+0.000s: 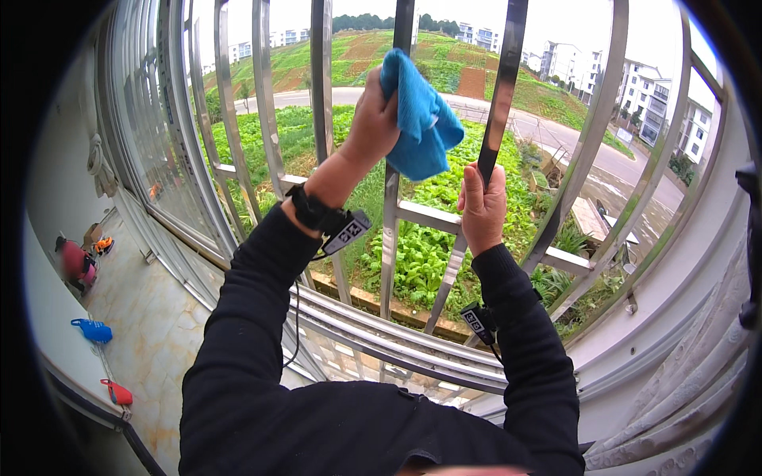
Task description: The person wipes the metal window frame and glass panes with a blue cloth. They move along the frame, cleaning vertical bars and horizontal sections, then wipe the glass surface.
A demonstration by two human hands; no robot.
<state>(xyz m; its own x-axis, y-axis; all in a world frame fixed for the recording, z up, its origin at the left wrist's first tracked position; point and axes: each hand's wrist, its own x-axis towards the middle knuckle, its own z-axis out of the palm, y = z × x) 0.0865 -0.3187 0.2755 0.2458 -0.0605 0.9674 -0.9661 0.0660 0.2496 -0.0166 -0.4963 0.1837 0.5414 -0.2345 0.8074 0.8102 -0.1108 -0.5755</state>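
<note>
A blue cloth (419, 125) is bunched in my left hand (372, 122), up against a metal window bar (390, 238). Its folds hang to the right and hide part of that bar; whether the cloth wraps around it I cannot tell. My right hand (483, 208) is closed around the neighbouring upright bar (503, 95), just above the horizontal crossbar (428, 216). That bar has a shiny, mirror-like face. Both arms reach forward in black sleeves, with a small device strapped at the left wrist (345, 232) and another by the right forearm (479, 321).
Sliding window frames (178, 119) stand to the left, above a window track (393, 333). A lace curtain (673, 381) hangs at the right. On the marble-patterned floor (149, 333) are a blue container (92, 330), a red one (117, 392) and a crouching person (77, 262).
</note>
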